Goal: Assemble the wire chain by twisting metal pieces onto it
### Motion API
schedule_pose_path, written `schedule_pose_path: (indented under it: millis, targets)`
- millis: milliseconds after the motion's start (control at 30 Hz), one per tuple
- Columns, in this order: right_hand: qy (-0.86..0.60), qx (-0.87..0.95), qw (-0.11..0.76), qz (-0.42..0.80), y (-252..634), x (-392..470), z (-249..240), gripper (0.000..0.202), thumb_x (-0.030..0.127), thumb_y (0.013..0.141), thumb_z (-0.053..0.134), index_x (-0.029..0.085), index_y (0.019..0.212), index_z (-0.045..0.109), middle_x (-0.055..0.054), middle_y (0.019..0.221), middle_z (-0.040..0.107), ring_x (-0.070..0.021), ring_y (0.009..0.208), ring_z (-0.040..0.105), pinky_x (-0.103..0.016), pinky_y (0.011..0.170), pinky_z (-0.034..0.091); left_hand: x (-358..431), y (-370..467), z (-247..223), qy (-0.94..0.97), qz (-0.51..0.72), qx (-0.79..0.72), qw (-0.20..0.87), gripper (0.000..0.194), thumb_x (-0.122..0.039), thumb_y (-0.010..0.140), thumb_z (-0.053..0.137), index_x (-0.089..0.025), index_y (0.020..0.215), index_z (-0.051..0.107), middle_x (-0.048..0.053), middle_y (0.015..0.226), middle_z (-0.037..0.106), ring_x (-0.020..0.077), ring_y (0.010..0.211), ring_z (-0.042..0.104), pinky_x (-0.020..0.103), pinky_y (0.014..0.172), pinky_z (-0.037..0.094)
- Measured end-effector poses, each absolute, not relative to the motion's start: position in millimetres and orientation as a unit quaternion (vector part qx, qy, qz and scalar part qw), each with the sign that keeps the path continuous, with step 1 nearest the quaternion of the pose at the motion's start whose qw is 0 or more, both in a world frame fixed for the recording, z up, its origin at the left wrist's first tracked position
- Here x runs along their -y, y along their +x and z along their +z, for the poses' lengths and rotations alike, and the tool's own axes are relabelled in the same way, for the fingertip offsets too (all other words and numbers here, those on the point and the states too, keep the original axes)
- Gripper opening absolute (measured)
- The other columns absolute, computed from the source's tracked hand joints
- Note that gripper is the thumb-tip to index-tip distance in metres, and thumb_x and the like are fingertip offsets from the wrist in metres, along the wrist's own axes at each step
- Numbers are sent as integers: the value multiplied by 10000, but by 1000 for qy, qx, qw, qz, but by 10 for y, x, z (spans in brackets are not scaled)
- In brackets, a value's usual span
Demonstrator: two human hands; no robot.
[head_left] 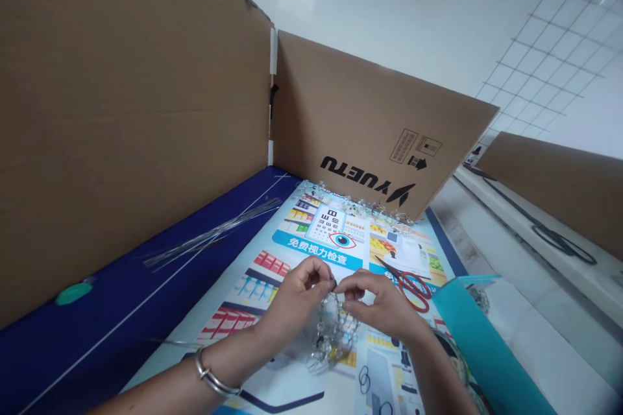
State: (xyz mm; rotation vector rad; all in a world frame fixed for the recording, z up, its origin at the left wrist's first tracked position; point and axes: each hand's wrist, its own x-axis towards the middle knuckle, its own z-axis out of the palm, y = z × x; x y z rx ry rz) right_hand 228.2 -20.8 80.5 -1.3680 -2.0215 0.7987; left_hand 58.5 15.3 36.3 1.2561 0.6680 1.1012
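Note:
Near the middle of the table, my left hand pinches the top end of a tangled silvery wire strand with clear bead-like bits. My right hand meets it there, thumb and forefinger closed at the same end. Below my fingers the strand hangs in loops towards the printed sheet. What exactly lies between the fingertips is too small to make out. Red-handled scissors lie just beyond my right hand, blades pointing away to the left.
Cardboard panels wall the back and left. More wire-and-bead pieces lie along the back panel. A bundle of thin straight wires and a green blob lie at left. At right stands a teal box with coiled wire inside.

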Motion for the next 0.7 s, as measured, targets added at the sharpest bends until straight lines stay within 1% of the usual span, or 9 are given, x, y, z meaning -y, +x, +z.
schedule_pose_path:
  millis: [100, 233, 367, 533, 700]
  targets:
    - [-493, 774, 287, 276, 2240, 208, 778, 277, 74, 713, 566, 215, 930, 667, 10, 729, 596, -119, 713, 534, -235, 698, 420, -135, 624, 366, 531, 486, -281, 635, 81, -107, 748, 507, -179, 717, 487, -23, 713, 506, 120, 692, 484, 229, 655, 391]
    - [-480, 794, 284, 243, 2209, 193, 733, 286, 67, 721, 570, 238, 928, 672, 20, 675, 573, -126, 712, 522, -249, 724, 403, -131, 660, 356, 505, 508, -304, 628, 73, -124, 751, 520, -179, 720, 484, -21, 732, 513, 125, 711, 489, 231, 659, 392]
    - [-468, 811, 276, 214, 2184, 179, 691, 254, 88, 745, 572, 248, 916, 670, 11, 700, 591, -133, 725, 527, -257, 726, 398, -125, 672, 349, 486, 514, -319, 631, 68, -142, 750, 537, -179, 724, 485, -27, 722, 507, 118, 692, 474, 226, 642, 387]
    - [-459, 823, 266, 204, 2159, 184, 680, 164, 107, 776, 563, 234, 797, 665, 4, 714, 624, -139, 752, 547, -265, 750, 399, -121, 666, 358, 492, 510, -325, 626, 64, -155, 753, 544, -174, 736, 486, -20, 738, 519, 119, 702, 477, 226, 646, 387]
    - [-467, 804, 309, 199, 2207, 175, 699, 178, 74, 765, 572, 228, 771, 660, 9, 725, 638, -135, 742, 557, -269, 749, 410, -184, 553, 440, 550, 473, -313, 612, 49, -155, 750, 533, -174, 738, 489, -24, 714, 518, 118, 689, 487, 229, 646, 387]
